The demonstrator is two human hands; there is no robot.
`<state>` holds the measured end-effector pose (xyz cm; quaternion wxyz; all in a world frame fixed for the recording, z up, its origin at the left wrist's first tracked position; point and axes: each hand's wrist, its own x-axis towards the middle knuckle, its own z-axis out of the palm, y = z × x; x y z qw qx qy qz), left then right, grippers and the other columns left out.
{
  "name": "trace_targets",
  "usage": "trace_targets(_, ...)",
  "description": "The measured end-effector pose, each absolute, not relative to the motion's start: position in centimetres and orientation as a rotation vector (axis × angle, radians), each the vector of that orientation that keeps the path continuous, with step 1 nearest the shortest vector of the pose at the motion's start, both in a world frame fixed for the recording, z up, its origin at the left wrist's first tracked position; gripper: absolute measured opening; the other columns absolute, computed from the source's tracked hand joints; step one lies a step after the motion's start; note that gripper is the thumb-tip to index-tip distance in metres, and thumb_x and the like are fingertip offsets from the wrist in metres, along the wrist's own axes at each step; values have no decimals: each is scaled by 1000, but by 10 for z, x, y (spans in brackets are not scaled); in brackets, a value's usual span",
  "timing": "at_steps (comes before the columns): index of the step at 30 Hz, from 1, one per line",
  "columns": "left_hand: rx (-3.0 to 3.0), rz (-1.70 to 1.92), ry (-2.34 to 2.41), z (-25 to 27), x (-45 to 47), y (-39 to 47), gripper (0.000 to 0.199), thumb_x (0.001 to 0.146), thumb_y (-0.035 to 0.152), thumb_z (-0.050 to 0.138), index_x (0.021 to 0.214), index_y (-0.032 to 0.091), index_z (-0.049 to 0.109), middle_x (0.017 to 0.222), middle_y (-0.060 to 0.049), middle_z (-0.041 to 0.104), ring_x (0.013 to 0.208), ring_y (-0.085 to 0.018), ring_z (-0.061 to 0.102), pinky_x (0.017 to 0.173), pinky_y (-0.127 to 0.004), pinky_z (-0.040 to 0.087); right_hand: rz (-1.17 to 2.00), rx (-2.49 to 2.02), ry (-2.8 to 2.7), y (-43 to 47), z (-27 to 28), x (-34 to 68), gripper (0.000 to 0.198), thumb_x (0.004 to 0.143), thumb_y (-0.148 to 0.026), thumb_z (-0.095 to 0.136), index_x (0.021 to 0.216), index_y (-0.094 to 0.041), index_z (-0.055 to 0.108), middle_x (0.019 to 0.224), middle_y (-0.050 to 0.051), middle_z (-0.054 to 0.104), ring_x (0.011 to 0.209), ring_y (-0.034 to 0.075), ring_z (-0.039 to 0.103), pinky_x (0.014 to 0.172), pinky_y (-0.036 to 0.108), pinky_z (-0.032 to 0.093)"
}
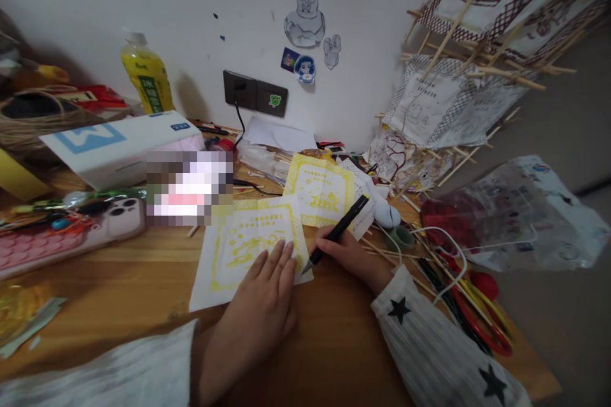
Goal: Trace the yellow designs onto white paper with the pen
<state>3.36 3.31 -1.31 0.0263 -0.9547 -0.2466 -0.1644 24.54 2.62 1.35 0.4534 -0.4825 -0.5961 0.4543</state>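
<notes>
A white paper sheet (203, 286) with a yellow patterned border and a yellow drawing lies on the wooden table. My left hand (267, 289) rests flat on its lower right part, fingers stretched out, covering some of the drawing. Between the fingers of my right hand (346, 252) is a black marker (344, 222) with a yellow-green band at its upper end. The marker's tip sits at the sheet's lower right corner; whether it touches the paper I cannot tell. Just behind lies a second sheet (322, 187) with a yellow border and a yellow pavilion drawing.
Left stand a white box (105, 146), a yellow drink bottle (147, 73) and a pink phone (95, 229). Scissors (496, 331), a white cable (463, 261) and a clear plastic bag (515, 222) lie right. Stick-framed paper lanterns (429, 98) hang at upper right.
</notes>
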Motion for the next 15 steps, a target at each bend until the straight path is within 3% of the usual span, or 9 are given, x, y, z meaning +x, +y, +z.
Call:
trace_targets(7,-2944,-566,-769,-19,34,33,57,73,18,47,126,-1,54,143,-25,45,133,-38,43,102,-51,45,1069,-1215,-1553,26,15,244,41,80,-57,65,72,-17,66,63,-1,60,56,11,53,55,23,44)
trace_targets(15,-2890,-684,-730,-17,34,32,51,74,15,44,120,-2,58,138,-26,50,129,-39,47,99,-51,47,1140,-1242,-1536,24,12,247,43,78,-57,66,62,-16,63,57,-1,59,54,12,53,53,23,43)
